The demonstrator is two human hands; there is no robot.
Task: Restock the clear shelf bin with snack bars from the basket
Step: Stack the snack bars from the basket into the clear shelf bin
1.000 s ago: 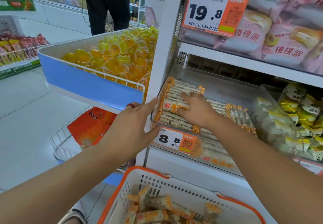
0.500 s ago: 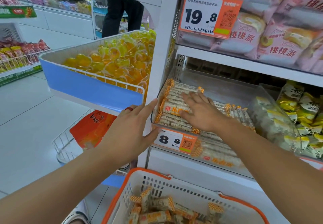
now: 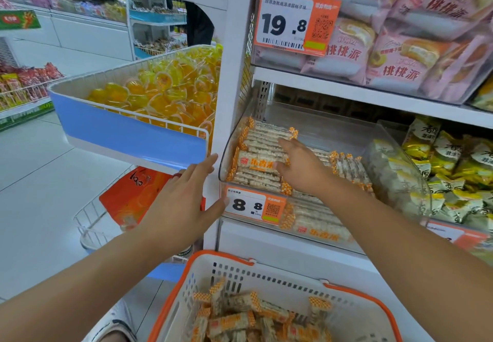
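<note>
Snack bars point(image 3: 262, 152): white-and-orange wrapped, stacked flat in rows at the left front of the clear shelf bin point(image 3: 344, 133), which sits at the left end of the middle shelf against the white upright point(image 3: 229, 101). A second lot of bars lies loose in the basket point(image 3: 354, 295), white with an orange rim, at the lower edge of view below the shelf.

Right hand point(image 3: 300, 167): reaches into the bin, fingers straight and spread, lying flat on the top bars; nothing gripped.

Left hand point(image 3: 181, 203): fingers extended and relaxed, held open at the bin's front left corner, thumb near the 8.8 price tag point(image 3: 254, 205) on the bin front.

Surroundings: bin of yellow-green packets point(image 3: 453, 163) to the right on the same shelf; pink cake packs point(image 3: 400, 35) with a 19.8 tag point(image 3: 296, 21) on the shelf above; blue-fronted tray of yellow jelly cups point(image 3: 160, 99) left of the upright.
</note>
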